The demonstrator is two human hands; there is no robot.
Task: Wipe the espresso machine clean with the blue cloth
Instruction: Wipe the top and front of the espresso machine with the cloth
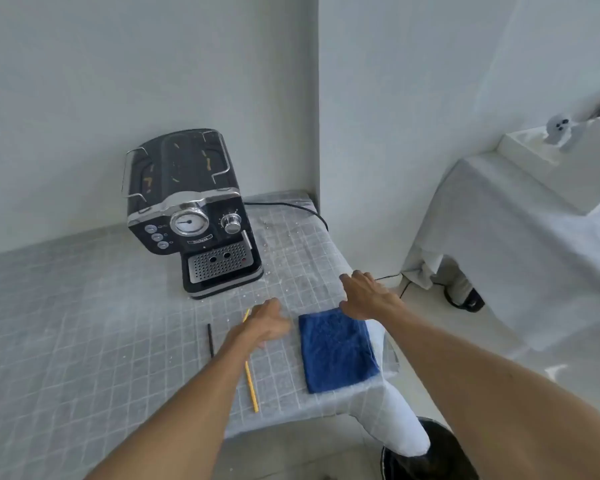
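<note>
The blue cloth [338, 349] lies folded flat near the surface's [84, 323] right edge, in front of the black espresso machine [191, 213] standing toward the back. The right hand [371, 296] hovers over the cloth's far corner, fingers spread and holding nothing. The left hand [265, 323], fingers relaxed, hovers above a yellow stick [251, 379]; a black stick [210, 340] lies beside it.

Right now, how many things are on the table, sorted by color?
Black: 2, the espresso machine and a thin black stick
Blue: 1, the blue cloth
Yellow: 1, a yellow stick
Total: 4, not counting the two hands or the crumbs.
</note>
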